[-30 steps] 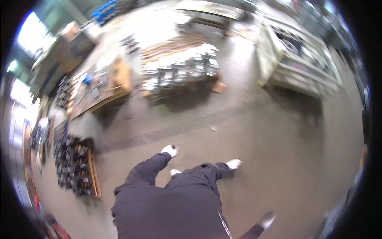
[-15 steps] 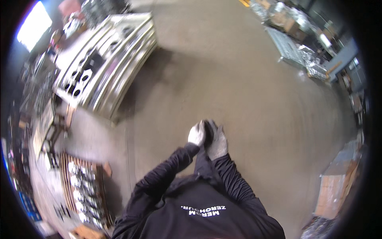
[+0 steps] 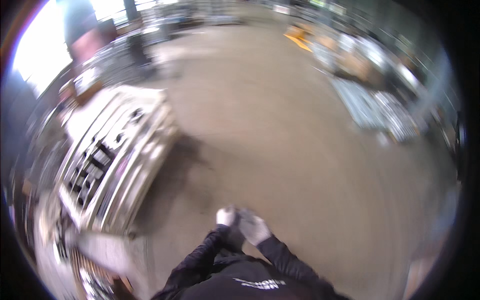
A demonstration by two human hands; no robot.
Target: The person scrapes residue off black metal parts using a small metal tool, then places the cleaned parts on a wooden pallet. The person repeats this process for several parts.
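Note:
Low in the head view, my two gloved hands meet in front of my body. My left hand (image 3: 226,216), in a whitish glove, is closed, with its fingers turned toward the other hand. Close against it, my right hand (image 3: 254,228), in a greyer glove, also looks closed. A small dark patch lies between them, too blurred to name. Black sleeves (image 3: 200,255) cover both forearms.
A large pale rack-like stack (image 3: 125,145) with dark round openings stands at left. Bundled metal pieces (image 3: 92,282) are at lower left. Silvery panels (image 3: 360,105) lie at right near boxes (image 3: 362,65). A yellow object (image 3: 298,40) is far ahead. Concrete floor (image 3: 260,125) spans the middle.
The view has tilted up, bringing in more of the far floor and windows. The hands now appear lower and slightly left, still together. The pale stack appears lower too.

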